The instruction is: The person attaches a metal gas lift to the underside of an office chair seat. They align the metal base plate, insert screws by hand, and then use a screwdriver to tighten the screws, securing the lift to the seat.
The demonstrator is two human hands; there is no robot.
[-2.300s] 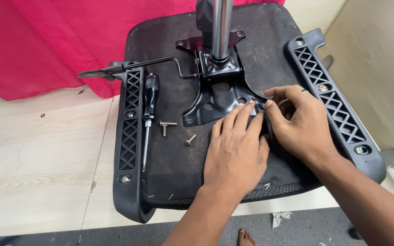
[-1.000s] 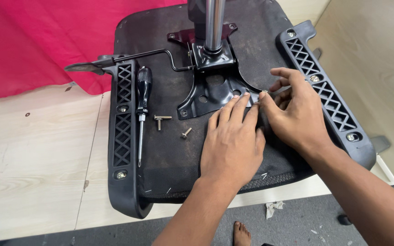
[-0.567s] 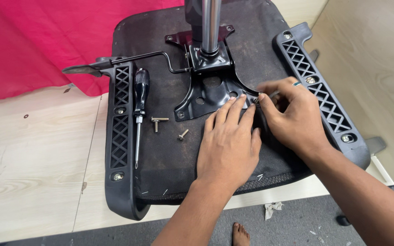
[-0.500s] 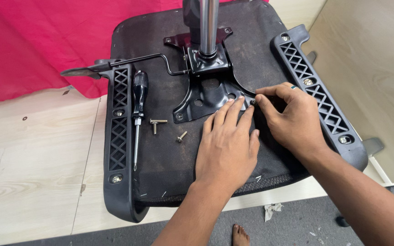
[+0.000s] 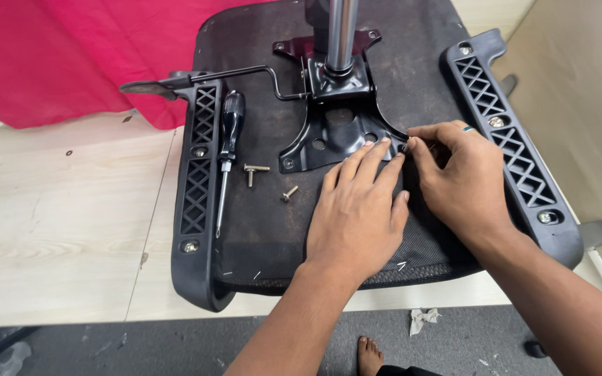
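Since a moment ago little has changed: your hands have stayed at the near right corner of the black metal mounting plate on the upturned black fabric chair seat, so the work at that corner hole goes on. Your left hand lies flat, fingers spread and released, pressing the plate's edge. Your right hand pinches something small at the hole; what it grips is too small to tell. The black-handled screwdriver and two loose brass-coloured bolts lie untouched on the seat, left of the plate, beside the black lattice armrest bracket.
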